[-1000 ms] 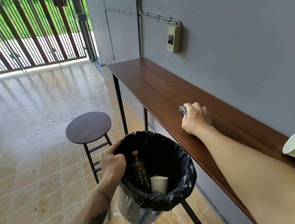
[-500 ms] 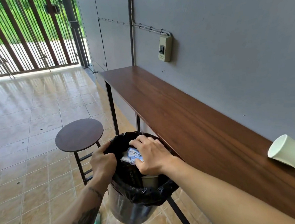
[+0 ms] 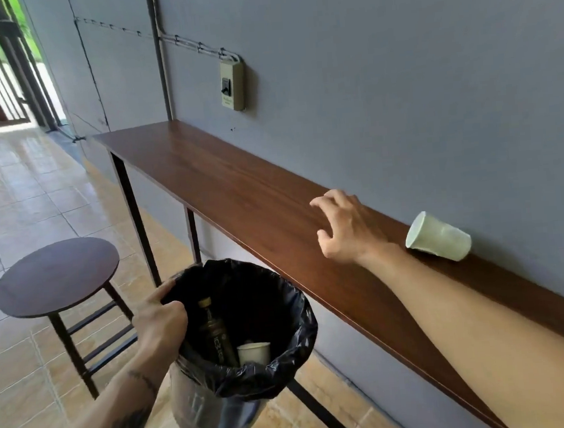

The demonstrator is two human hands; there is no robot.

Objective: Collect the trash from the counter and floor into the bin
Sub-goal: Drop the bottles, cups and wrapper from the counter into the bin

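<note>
Two pieces of trash already sit in the black-lined metal bin (image 3: 249,334), a dark glass bottle (image 3: 217,333) and a small paper cup (image 3: 253,353), right beside the left hand (image 3: 162,319) clamped on its rim. Farther off, the right hand (image 3: 346,230) hovers empty with fingers spread over the long brown wooden counter (image 3: 238,190). Just behind that wrist, one tipped white paper cup (image 3: 439,237) seemingly remains; any floor trash is hidden.
</note>
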